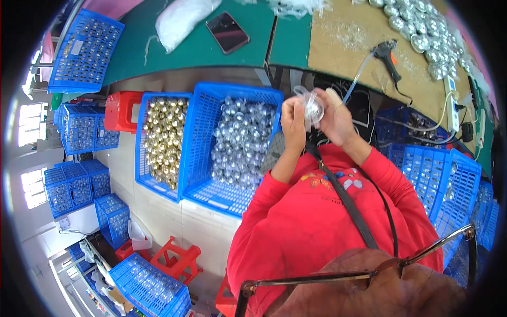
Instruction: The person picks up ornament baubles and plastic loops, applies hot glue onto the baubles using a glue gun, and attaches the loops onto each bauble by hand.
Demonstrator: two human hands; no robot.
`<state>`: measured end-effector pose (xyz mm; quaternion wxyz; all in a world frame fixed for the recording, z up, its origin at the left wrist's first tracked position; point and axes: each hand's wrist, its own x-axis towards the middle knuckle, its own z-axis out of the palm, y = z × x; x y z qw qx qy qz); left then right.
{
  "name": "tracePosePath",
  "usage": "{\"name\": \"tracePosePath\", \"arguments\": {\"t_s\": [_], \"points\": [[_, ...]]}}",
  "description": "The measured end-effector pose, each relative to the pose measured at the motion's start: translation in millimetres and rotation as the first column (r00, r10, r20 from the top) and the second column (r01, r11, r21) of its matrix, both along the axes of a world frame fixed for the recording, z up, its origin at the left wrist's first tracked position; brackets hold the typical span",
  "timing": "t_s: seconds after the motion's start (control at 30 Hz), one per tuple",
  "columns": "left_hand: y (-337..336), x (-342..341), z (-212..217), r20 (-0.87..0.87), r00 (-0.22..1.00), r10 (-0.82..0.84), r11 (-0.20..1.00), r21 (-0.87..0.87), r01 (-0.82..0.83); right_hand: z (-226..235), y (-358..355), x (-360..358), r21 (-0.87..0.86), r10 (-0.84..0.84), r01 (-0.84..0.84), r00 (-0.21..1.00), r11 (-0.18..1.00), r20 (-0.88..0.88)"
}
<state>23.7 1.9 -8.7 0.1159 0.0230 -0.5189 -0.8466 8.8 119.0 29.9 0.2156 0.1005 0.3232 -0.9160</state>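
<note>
In front of my chest, a shiny silver ball ornament with a loop of clear strip sits between my two hands. My left hand has its fingers closed on the near left side of the ball and the strip. Wrapped about the other side is my right hand, with a pale cover on one finger. Just left of my hands stands a blue crate filled with silver balls that carry similar clear strips. Beside it, a second blue crate holds gold balls.
A glue gun lies on the brown board by a pile of silver balls. A phone and a white plastic bag rest on the green table. Red stools and more blue crates stand around.
</note>
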Motion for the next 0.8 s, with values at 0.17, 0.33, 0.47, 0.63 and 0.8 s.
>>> {"name": "tracePosePath", "arguments": {"t_s": [0.17, 0.33, 0.47, 0.63, 0.8], "points": [[-13, -4, -17, 0.054, 0.998, -0.019, 0.997, -0.068, 0.023, -12, -14, -9, 0.115, 0.143, -0.147, 0.989, 0.982, 0.047], [-52, -5, -29, 0.154, 0.979, 0.130, 0.979, 0.135, -0.151, 8, -13, -19, 0.310, 0.194, -0.187, 0.981, 0.932, 0.007], [-116, 4, -82, 0.143, 0.963, 0.226, 0.972, 0.032, -0.233, 35, 19, -45, 0.582, 0.338, -0.174, 0.923, 0.795, -0.186], [-174, 22, -147, 0.367, 0.862, 0.350, 0.935, -0.190, -0.299, 45, 73, -132, 0.763, 0.250, 0.297, 0.824, 0.574, -0.509], [-231, 84, -262, 0.808, 0.468, 0.358, 0.900, -0.166, -0.403, 21, 96, -231, 0.809, 0.317, 0.497, 0.748, 0.315, -0.583]]}}
